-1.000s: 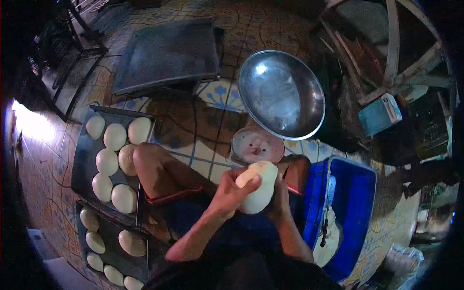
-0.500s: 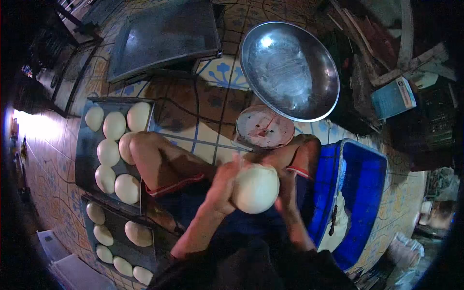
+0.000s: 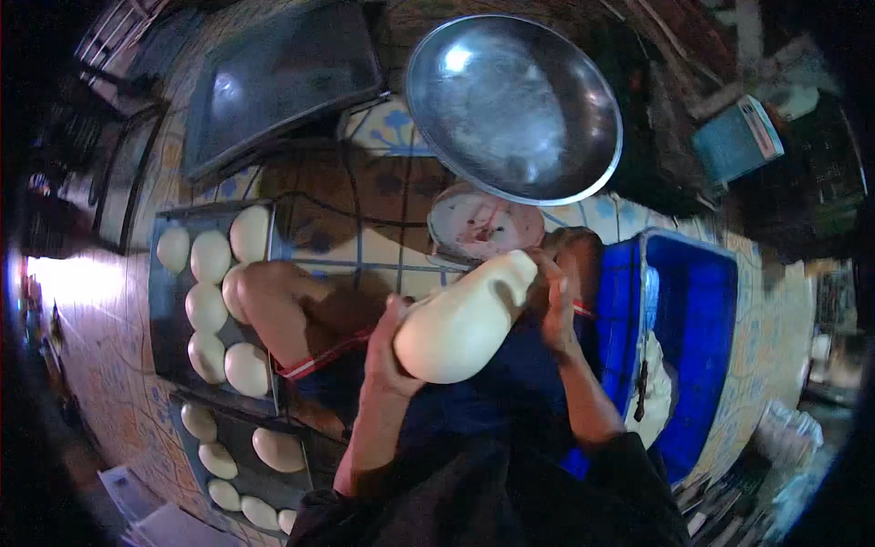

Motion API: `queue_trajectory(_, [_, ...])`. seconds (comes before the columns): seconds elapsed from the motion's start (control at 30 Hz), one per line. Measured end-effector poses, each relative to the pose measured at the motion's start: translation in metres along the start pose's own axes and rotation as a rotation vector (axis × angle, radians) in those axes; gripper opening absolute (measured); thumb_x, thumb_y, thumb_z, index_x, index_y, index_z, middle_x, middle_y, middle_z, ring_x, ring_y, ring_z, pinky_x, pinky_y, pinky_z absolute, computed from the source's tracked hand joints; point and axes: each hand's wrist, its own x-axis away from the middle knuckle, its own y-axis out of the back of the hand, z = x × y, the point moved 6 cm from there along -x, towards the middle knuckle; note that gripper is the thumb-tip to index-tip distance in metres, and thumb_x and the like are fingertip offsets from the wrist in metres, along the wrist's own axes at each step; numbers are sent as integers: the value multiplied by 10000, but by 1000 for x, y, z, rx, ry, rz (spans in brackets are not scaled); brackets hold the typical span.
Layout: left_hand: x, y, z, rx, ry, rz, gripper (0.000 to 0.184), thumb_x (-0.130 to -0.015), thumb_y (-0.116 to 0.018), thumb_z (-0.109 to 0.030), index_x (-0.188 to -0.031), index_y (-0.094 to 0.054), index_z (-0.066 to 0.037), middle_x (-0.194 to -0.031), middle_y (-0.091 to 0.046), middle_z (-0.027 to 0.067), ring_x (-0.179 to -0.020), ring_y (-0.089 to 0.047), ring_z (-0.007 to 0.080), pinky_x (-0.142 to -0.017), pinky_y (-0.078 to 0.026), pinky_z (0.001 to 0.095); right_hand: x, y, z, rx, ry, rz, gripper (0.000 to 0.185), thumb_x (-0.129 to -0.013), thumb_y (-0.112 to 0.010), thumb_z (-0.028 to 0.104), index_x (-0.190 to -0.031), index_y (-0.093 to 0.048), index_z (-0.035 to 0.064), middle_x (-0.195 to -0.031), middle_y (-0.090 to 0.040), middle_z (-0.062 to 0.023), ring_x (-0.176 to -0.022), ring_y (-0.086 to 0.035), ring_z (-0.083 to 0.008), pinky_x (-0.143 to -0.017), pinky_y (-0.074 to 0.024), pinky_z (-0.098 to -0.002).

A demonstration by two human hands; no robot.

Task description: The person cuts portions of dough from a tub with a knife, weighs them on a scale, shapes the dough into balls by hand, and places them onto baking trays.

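Note:
A large, smooth, pale piece of dough [image 3: 456, 324] hangs between my hands above my lap, stretched towards the upper right. My left hand [image 3: 390, 351] wraps round its rounded lower left end. At its narrow upper right end, which has a fold in it, my right hand [image 3: 558, 305] grips with the fingers. Just beyond the dough are a round, stained scale [image 3: 483, 223] and a big shiny metal bowl [image 3: 515, 109] over it.
Several dough balls [image 3: 208, 308] lie on a dark tray [image 3: 169, 314] at the left, and more on a lower tray [image 3: 251, 469]. A blue bin [image 3: 697, 365] at the right holds dough [image 3: 652, 401]. A dark flat tray [image 3: 283, 82] stands at the back.
The dough has gone from a round ball to a long shape with a folded narrow end. My hands have moved farther apart. The view has shifted, with the bowl now higher in it.

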Motion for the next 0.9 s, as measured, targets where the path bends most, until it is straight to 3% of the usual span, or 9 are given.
queue_trajectory(0.1, [-7, -20, 7, -329, -140, 156, 354, -915, -564, -389, -877, -579, -37, -835, -601, 24, -768, -578, 108, -660, -490, 270, 29, 24, -103, 121, -236, -108, 730, -932, -286, 609, -1343, -396, 15, -1239, -522, -223, -1107, -540, -248, -913, -448, -362])
queue_trajectory(0.13, [-12, -39, 5, -263, -54, 534, 365, -908, -580, -388, -799, -543, -42, -776, -555, 0, -716, -531, 77, -635, -456, 251, 33, 5, -84, 36, -300, -128, 744, -923, -295, 621, -1372, -366, 32, -1278, -506, -191, -1118, -537, -256, -950, -423, -385])
queue_trajectory(0.2, [0, -70, -1, -409, -178, 616, 380, -929, -526, -417, -799, -499, -61, -775, -549, 15, -705, -534, 92, -639, -463, 263, 53, -8, -101, -567, -490, -220, 702, -927, -309, 607, -1309, -425, 30, -1275, -513, -154, -1117, -530, -254, -948, -423, -404])
queue_trajectory(0.3, [23, -82, -21, -318, -129, 246, 381, -949, -461, -440, -862, -480, -70, -806, -557, 41, -706, -545, 126, -644, -473, 281, 61, -10, -115, -795, -622, -202, 730, -915, -284, 633, -1288, -447, 28, -1304, -484, -148, -1148, -507, -263, -979, -397, -410])
queue_trajectory(0.33, [21, -86, -24, -68, -18, 491, 371, -960, -424, -436, -930, -468, -69, -834, -559, 64, -726, -558, 149, -644, -481, 300, 65, -4, -119, -800, -607, -217, 730, -915, -284, 633, -1288, -447, 28, -1304, -484, -148, -1148, -507, -263, -979, -397, -410])
queue_trajectory(0.57, [20, -63, -35, -571, -181, 125, 483, -967, -355, -492, -870, -503, -42, -747, -583, 83, -629, -574, 157, -571, -491, 273, 44, -31, -45, -546, -497, -13, 921, -828, -282, 758, -1330, -408, -4, -1307, -483, -162, -1219, -459, -257, -1037, -341, -413])
queue_trajectory(0.73, [22, -76, -18, -267, 24, 456, 648, -903, -411, -578, -1013, -521, 51, -967, -617, 155, -852, -619, 218, -761, -508, 325, 54, -46, -93, -865, -700, -162, 911, -813, -357, 750, -1330, -406, 2, -1311, -483, -159, -1216, -463, -267, -1024, -360, -422])
queue_trajectory(0.83, [32, -71, -29, -840, -367, 253, 347, -888, -544, -171, -1177, -513, 18, -1093, -583, 111, -1025, -552, 200, -908, -430, 322, 61, -53, -61, -893, -671, -234, 808, -850, -416, 672, -1309, -433, 8, -1293, -504, -152, -1183, -495, -265, -999, -385, -439])
queue_trajectory(0.9, [14, -51, -33, -880, -384, 221, 345, -876, -580, -179, -1159, -515, 9, -1063, -570, 87, -999, -532, 169, -884, -419, 299, 50, -40, -70, -668, -644, -296, 627, -902, -447, 556, -1198, -532, 9, -1217, -567, -153, -1084, -578, -240, -917, -464, -427])
